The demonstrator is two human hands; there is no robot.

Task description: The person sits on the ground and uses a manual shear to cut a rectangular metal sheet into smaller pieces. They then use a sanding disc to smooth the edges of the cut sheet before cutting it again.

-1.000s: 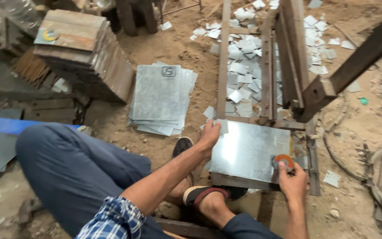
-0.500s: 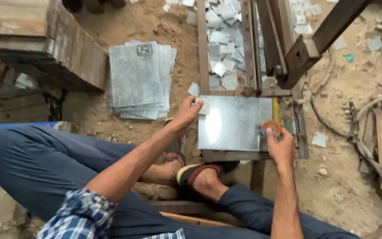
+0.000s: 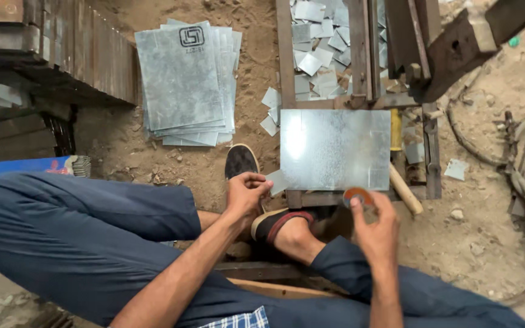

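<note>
- Head view: the galvanised metal sheet (image 3: 334, 149) lies flat on the steel frame of the shear (image 3: 360, 100), just ahead of both your hands; its long axis runs left to right across you.
- Your left hand (image 3: 245, 193) sits at the sheet's near left corner. Its grip is pinched on a small offcut of sheet metal (image 3: 276, 181) that touches that corner, fingers curled, wrist straight, forearm coming in from low on the left.
- Your right hand (image 3: 377, 229) is just short of the sheet's near edge, toward its right half. Its grip is closed on a small round orange-and-grey disc (image 3: 358, 195), held between thumb and fingertips, palm turned toward you.
- From either grip the sheet lies straight ahead; the right grip's disc nearly meets the near edge, and the left is at the corner.
- To the right of the right grip, a wooden handle (image 3: 405, 189) slants away under the sheet's right end.
- Between the two grips, your sandalled foot (image 3: 287, 222) rests against the frame; a second dark sole (image 3: 241, 161) shows just ahead of the left grip.
- Far ahead and left of the left grip, a stack of matching metal sheets (image 3: 186, 82) lies on the dirt floor (image 3: 487, 231), well apart from the frame.
- Beyond the sheet, small cut metal pieces (image 3: 317, 48) are heaped inside the frame.
</note>
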